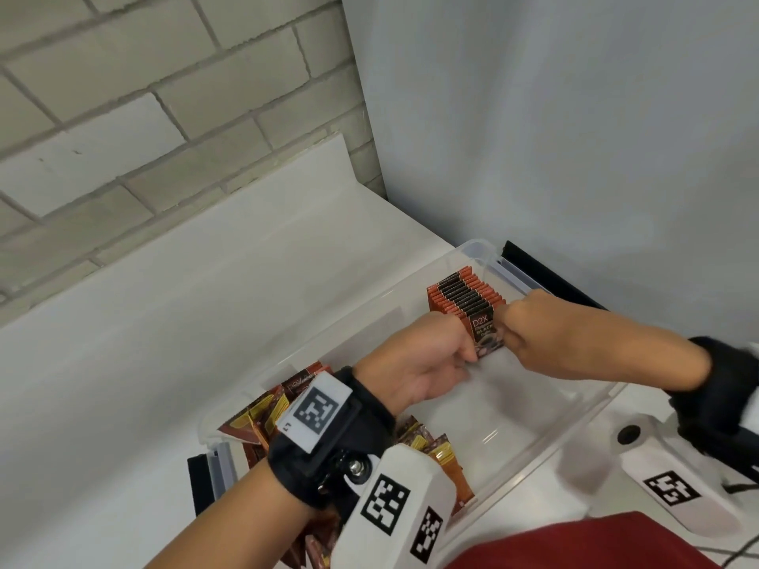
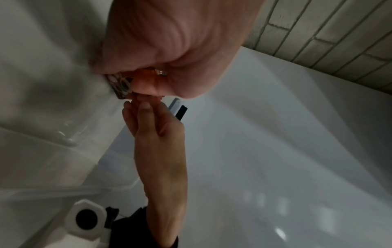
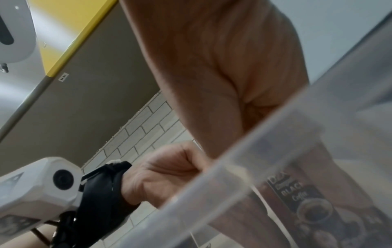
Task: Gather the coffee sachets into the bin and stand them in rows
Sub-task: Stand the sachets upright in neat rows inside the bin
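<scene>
Pinching the front sachet point(image 1: 484, 334) of the upright row point(image 1: 466, 293) right of centre in the clear bin point(image 1: 530, 441) with left hand point(image 1: 415, 363) and right hand point(image 1: 534, 326), we judge it light, thin, slippery, best held by its side edges.

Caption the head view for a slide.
Both hands steady a standing row of coffee sachets inside the clear bin.

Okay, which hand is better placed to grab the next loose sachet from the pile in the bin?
Probably the left hand: the loose sachets lie just beneath its wrist, while the right hand is at the standing row, farther away.
</scene>
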Demonstrator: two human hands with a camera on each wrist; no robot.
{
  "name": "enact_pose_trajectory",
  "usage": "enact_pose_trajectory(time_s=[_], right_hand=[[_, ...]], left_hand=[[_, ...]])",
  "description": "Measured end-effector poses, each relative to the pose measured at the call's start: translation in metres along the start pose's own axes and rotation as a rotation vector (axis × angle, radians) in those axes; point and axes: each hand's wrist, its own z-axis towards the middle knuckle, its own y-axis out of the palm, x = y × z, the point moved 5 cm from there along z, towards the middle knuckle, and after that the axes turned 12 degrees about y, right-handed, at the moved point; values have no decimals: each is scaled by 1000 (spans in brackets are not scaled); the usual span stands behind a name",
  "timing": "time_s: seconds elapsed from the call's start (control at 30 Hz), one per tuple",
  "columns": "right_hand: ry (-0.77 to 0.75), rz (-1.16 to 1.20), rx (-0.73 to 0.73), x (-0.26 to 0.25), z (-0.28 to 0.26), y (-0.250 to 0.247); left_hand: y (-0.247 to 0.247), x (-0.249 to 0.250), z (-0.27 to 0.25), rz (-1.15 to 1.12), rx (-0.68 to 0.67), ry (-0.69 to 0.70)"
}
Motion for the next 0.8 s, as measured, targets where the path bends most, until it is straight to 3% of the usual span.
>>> enact_pose_trajectory(time_s=[0.2,0.3,0.43,0.6,0.8], right_hand=[[-126,-113,-12,-3,-5,-1],[-203,33,-9,-11,-7,2],[-377,147,-184,-40,-22,22],[-496,142,-358,-64,-40,48],[-514,86,-384,-76,-40,62]], left_hand=[[-33,17,-28,249,21,53],[-50,27,-49,572,-56,118],[-62,35,-88,1020,-163,227],[-66,17,-110,1457,-336,175],[-57,-13,-116,1659,-484,41]])
